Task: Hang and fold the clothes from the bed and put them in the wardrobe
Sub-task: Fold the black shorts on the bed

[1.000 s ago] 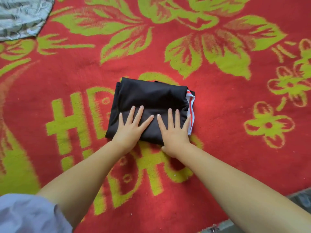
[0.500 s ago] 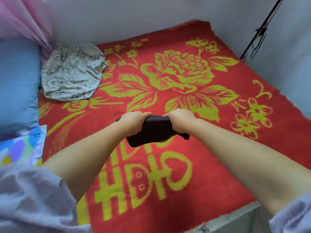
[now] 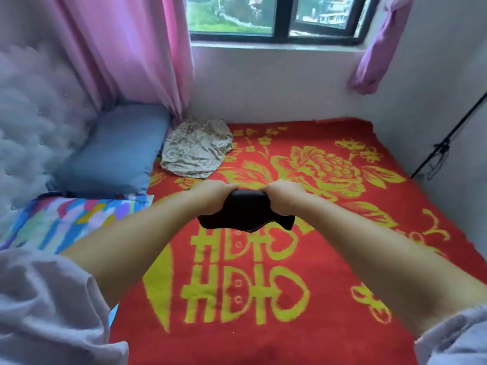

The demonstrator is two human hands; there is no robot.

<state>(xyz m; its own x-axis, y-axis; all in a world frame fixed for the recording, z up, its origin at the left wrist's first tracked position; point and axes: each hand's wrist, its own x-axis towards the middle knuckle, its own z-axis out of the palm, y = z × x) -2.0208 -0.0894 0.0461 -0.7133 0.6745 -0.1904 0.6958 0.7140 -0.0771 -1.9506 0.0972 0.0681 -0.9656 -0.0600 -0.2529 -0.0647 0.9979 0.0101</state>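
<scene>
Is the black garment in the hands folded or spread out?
Folded. The black garment is a compact bundle gripped by the left hand and right hand above the red blanket.

A folded black garment (image 3: 243,213) hangs lifted above the red bed cover (image 3: 263,338) (its lower corners sagging), gripped at both ends in my hands.

Your fingertips curl under the folded black garment (image 3: 243,210), out of view. Garment type undeterminable. Both sleeves (image 3: 47,312) cut off at frame btm.
</scene>
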